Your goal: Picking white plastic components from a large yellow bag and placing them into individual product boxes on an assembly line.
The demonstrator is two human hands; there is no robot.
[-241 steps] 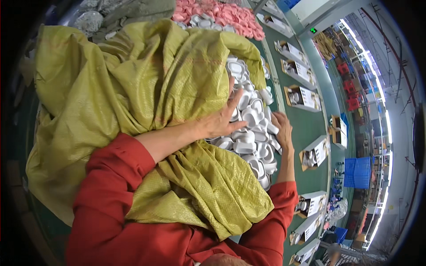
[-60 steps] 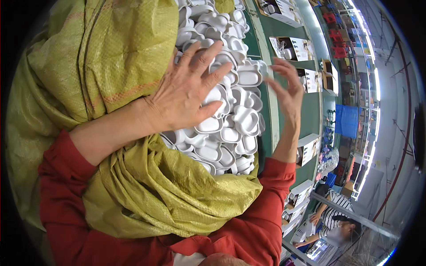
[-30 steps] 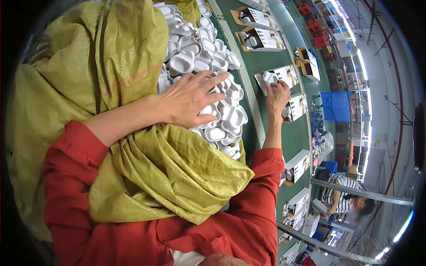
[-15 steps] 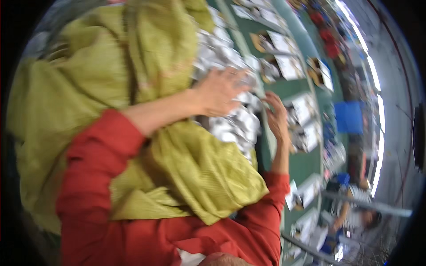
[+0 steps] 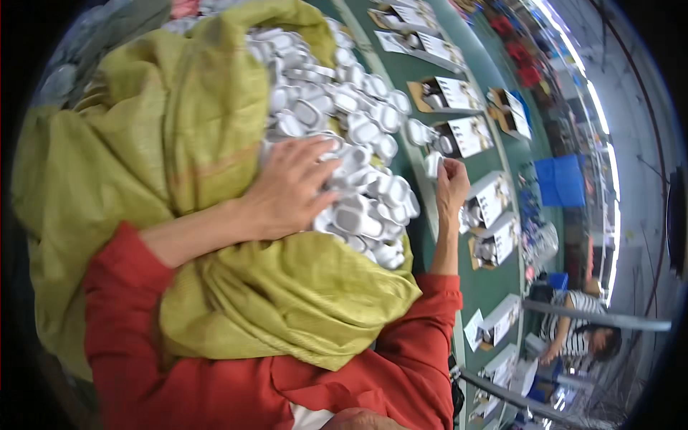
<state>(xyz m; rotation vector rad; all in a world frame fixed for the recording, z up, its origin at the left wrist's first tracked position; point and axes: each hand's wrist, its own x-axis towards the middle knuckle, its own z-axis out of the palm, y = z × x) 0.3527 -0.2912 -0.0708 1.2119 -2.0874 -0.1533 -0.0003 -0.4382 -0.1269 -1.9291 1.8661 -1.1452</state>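
Observation:
A large yellow woven sack lies open in front of me, heaped with several white rounded plastic pieces, some with grey oval faces. Spread across the left part of that heap is my left hand, fingers apart and touching the pieces. My right hand is beyond the sack's right side, above the green work surface. Its thumb and fingers pinch one white plastic piece. Close to that hand, two more white pieces lie beside an open printed box.
Open white-and-brown boxes with white pieces inside stand in rows along the green surface. A blue bin is farther right. At lower right, a person in a striped shirt works behind a grey metal bar.
My left hand has moved left and nearer to me, uncovering more of the heap. The sack's mouth is wider open. My right hand now shows a white piece in its fingers.

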